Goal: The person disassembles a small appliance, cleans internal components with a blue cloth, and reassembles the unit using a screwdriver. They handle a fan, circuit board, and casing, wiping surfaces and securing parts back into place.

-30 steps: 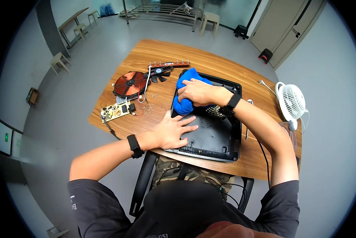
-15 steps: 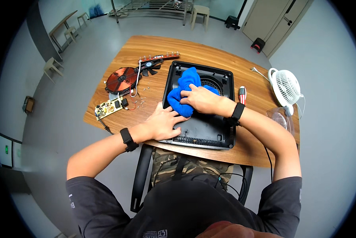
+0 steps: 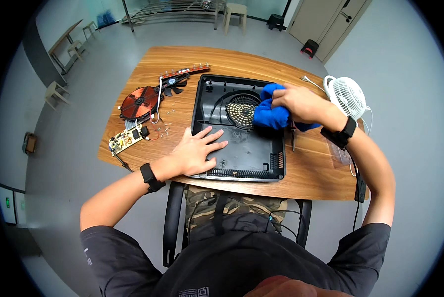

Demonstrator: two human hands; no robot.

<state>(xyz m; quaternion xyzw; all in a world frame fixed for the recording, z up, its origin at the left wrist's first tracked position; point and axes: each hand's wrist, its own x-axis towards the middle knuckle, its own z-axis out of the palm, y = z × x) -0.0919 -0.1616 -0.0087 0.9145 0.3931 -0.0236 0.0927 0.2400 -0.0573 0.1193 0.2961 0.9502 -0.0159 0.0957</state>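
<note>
A black plastic housing [image 3: 246, 151], open side up, lies on the table in front of me, with a round vent grille [image 3: 243, 110] in its far half. My left hand [image 3: 196, 150] rests on the housing's left side, fingers spread over its inner floor. In my right hand [image 3: 301, 104] is a bunched blue cloth [image 3: 271, 115], gripped at the housing's right edge, beside the grille. A screwdriver [image 3: 293, 133] lies right of the housing, its handle mostly hidden under the cloth and hand.
Left of the housing lie a copper coil disc [image 3: 140, 103], a small black fan [image 3: 172, 85], a red strip board [image 3: 184, 72], a circuit board [image 3: 127, 140] and several loose screws [image 3: 165, 131]. A white fan [image 3: 346, 96] stands at the wooden table's [image 3: 311, 173] right side.
My right hand has carried the blue cloth rightward, from the housing's middle to its right edge, uncovering the grille. My left hand stays on the housing's left side.
</note>
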